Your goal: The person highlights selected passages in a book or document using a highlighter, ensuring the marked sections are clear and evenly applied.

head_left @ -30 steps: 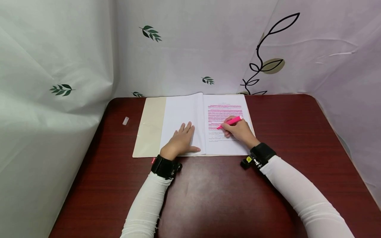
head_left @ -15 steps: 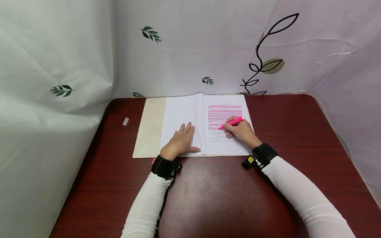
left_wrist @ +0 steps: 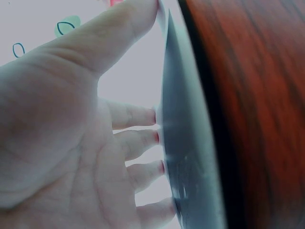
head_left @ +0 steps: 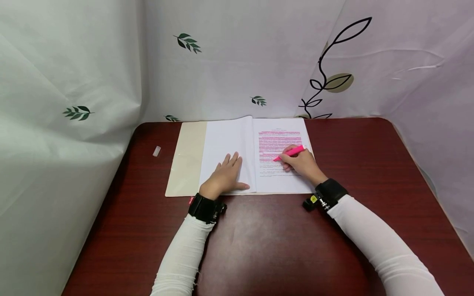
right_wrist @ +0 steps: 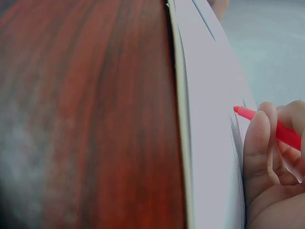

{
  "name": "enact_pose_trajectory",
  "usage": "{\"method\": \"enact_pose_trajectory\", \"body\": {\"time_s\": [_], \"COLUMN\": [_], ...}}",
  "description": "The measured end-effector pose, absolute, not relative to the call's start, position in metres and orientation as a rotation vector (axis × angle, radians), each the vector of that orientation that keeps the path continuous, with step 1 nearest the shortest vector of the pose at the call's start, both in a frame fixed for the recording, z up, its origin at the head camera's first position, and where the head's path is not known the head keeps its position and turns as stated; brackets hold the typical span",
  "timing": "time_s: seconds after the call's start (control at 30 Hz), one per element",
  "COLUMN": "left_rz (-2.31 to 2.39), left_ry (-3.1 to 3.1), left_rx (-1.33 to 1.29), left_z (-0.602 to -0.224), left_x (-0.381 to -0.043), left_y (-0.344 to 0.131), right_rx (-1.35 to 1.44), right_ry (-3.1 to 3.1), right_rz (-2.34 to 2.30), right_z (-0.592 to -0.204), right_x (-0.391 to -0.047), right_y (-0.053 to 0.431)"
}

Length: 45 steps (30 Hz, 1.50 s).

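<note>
Hands apart. Right hand (head_left: 301,163) pinches slim bright-pink plastic highlighter (head_left: 295,151), tip at a line partway down printed white paper page (head_left: 277,185). Left hand (head_left: 224,176), fingers spread, rests on blank white facing page (head_left: 223,137). Judged best: light, even pressure, tip tracking the line.
</note>
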<state>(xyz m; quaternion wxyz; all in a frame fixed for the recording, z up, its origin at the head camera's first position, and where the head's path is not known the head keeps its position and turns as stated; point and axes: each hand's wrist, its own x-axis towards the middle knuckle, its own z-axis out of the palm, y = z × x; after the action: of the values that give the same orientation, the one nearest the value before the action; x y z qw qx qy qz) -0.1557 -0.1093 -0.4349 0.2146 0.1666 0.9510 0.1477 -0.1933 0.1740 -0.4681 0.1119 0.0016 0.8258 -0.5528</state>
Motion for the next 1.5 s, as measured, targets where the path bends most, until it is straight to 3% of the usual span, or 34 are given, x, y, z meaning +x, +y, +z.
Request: {"method": "enact_pose_trajectory", "body": {"time_s": [1.5], "left_rz": [0.412], "left_ry": [2.639], "left_rx": [0.458], "left_z": [-0.438], "left_x": [-0.157], "left_y": [-0.110], "right_rx": [-0.004], "right_ry": [2.487], "right_rz": [-1.583], "right_z": [-0.468], "right_x": [-0.191], "right_y": [0.191]}}
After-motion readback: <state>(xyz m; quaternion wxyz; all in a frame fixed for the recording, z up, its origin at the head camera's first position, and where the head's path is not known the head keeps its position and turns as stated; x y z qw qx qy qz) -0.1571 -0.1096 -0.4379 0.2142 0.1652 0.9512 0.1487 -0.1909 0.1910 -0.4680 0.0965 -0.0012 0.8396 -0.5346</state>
